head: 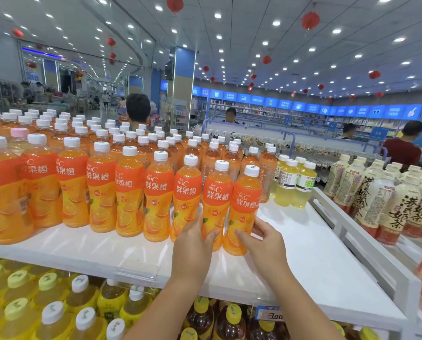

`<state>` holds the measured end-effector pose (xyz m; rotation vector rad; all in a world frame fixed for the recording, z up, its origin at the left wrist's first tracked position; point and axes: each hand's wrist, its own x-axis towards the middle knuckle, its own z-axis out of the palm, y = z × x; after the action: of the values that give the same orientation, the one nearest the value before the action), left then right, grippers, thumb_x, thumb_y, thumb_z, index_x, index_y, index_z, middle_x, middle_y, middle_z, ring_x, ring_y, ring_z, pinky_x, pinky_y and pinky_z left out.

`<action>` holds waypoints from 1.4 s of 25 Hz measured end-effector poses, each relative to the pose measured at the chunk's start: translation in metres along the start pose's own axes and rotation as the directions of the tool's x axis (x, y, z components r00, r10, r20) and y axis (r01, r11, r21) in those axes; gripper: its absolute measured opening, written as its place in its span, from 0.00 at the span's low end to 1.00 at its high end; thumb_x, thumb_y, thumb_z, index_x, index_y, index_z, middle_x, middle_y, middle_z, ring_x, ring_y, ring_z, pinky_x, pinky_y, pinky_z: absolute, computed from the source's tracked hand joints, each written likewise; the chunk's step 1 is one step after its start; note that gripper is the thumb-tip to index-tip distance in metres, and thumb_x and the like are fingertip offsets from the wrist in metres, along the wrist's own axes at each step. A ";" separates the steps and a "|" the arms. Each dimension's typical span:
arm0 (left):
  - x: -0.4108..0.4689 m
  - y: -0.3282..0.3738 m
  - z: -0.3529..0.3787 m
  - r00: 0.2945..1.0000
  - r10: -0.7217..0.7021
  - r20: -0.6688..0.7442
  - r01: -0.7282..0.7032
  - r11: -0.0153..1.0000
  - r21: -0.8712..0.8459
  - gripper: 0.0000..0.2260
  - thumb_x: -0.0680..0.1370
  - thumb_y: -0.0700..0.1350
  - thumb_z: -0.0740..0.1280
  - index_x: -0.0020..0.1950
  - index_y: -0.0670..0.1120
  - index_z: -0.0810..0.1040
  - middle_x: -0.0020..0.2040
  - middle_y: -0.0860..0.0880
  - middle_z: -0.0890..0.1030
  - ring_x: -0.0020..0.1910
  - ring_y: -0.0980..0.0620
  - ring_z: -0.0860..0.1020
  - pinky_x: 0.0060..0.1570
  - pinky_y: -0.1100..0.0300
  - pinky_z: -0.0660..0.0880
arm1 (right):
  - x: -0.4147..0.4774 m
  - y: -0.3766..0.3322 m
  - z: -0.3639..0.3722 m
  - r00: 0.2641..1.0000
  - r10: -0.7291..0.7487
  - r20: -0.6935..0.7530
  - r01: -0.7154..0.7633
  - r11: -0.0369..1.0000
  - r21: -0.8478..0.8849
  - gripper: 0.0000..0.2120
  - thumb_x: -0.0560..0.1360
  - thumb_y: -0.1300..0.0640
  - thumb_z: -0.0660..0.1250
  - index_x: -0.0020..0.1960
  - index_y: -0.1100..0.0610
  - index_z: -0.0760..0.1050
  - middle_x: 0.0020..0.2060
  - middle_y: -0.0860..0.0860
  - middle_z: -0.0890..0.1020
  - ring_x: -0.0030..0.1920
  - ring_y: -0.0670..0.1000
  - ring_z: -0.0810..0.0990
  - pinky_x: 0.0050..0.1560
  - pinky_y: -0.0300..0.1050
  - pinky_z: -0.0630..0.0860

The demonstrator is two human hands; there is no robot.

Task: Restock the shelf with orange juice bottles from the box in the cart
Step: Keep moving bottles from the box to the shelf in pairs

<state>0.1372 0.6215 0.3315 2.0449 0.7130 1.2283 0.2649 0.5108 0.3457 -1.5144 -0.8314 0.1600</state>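
Head view: juice bottles (129, 192) with clear bodies, white caps and orange labels stand upright on the white shelf (303, 241). There are nine across the front row and way too many behind to count. The right hand (264, 241) grips the end bottle (245, 192), and the left hand (192, 244) grips its neighbour (217, 190).

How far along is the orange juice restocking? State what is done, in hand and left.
Done: orange juice bottles fill most of the white shelf. In hand: the left hand grips the second-last front bottle, the right hand the end bottle. Left: bare shelf beside them; box and cart are out of view.
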 end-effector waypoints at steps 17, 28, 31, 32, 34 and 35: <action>0.004 0.007 -0.007 0.999 -0.008 0.031 0.001 0.972 0.234 0.18 0.79 0.56 0.68 0.66 0.52 0.76 0.55 0.53 0.78 0.54 0.52 0.78 0.45 0.60 0.75 | -0.003 0.000 0.005 0.999 0.045 -0.012 -0.044 0.999 0.024 0.13 0.76 0.57 0.74 0.56 0.43 0.81 0.56 0.44 0.85 0.60 0.43 0.80 0.59 0.47 0.80; -0.001 0.003 -0.014 0.997 0.002 0.076 -0.017 0.982 0.190 0.19 0.80 0.53 0.67 0.70 0.52 0.74 0.58 0.54 0.80 0.58 0.52 0.78 0.52 0.56 0.77 | -0.005 -0.004 0.002 0.995 0.101 -0.027 -0.103 0.988 -0.116 0.17 0.75 0.53 0.75 0.63 0.47 0.79 0.56 0.42 0.84 0.58 0.46 0.80 0.57 0.49 0.80; -0.007 0.001 -0.018 0.997 -0.040 0.073 0.032 0.994 0.107 0.15 0.81 0.50 0.65 0.68 0.50 0.77 0.59 0.53 0.80 0.59 0.51 0.78 0.55 0.55 0.77 | -0.010 -0.002 0.000 0.992 0.123 -0.036 -0.127 0.973 -0.194 0.21 0.73 0.46 0.75 0.65 0.46 0.77 0.58 0.43 0.83 0.59 0.49 0.81 0.60 0.56 0.79; -0.010 0.002 -0.020 0.995 -0.059 0.079 0.052 0.995 0.086 0.14 0.82 0.50 0.65 0.67 0.50 0.77 0.60 0.53 0.80 0.60 0.51 0.77 0.56 0.55 0.76 | -0.012 -0.002 0.000 0.991 0.132 -0.038 -0.137 0.968 -0.211 0.22 0.73 0.45 0.74 0.66 0.47 0.77 0.59 0.44 0.83 0.60 0.50 0.81 0.61 0.56 0.79; -0.015 0.004 -0.022 0.990 -0.089 0.106 0.080 0.994 0.080 0.15 0.82 0.52 0.64 0.67 0.51 0.76 0.60 0.54 0.79 0.61 0.52 0.77 0.55 0.56 0.75 | -0.015 -0.003 -0.001 0.988 0.148 -0.041 -0.154 0.960 -0.233 0.23 0.75 0.43 0.71 0.68 0.48 0.75 0.61 0.45 0.82 0.61 0.50 0.80 0.61 0.53 0.79; -0.018 0.006 -0.023 0.987 -0.102 0.121 0.091 0.992 0.089 0.15 0.81 0.53 0.64 0.66 0.52 0.76 0.59 0.55 0.78 0.60 0.52 0.77 0.54 0.56 0.74 | -0.017 -0.005 -0.003 0.987 0.155 -0.041 -0.160 0.956 -0.246 0.23 0.77 0.44 0.70 0.69 0.50 0.74 0.62 0.46 0.81 0.62 0.50 0.80 0.60 0.49 0.77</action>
<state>0.1103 0.6104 0.3343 2.1079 0.8048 1.0214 0.2519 0.4981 0.3443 -1.8170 -0.7327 0.1611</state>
